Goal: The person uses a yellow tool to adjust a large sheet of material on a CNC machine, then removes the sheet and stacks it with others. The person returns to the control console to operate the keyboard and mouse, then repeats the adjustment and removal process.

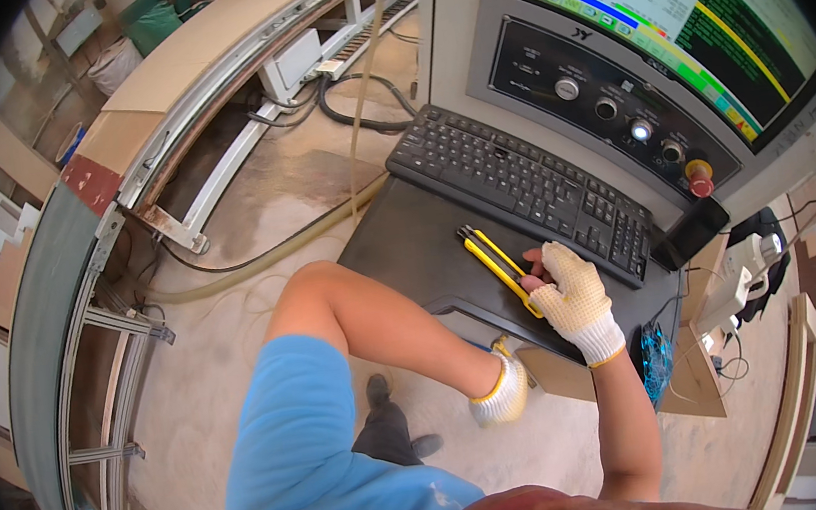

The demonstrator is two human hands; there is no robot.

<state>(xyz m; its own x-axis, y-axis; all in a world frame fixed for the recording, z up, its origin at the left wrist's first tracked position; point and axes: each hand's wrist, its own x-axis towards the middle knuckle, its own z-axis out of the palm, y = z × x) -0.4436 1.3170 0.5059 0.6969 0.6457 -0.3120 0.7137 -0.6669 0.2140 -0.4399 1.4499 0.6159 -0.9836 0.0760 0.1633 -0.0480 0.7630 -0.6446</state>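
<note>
Gloved right hand (574,296) at a yellow cutter (500,270) on a black tray (396,241).
Head view: its fingers half-curl by the cutter, grip unclear. Left elbow juts outward; the left hand's (502,393) fingers are hidden, hold untellable. Small text fills the monitor (672,13); labels mark the control panel (532,64).

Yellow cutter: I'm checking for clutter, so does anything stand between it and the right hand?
Nothing visible does. The right hand is right beside the cutter on the shelf, bare fingertips at its near end; whether they touch is unclear. The keyboard lies farther back, not between them.
</note>
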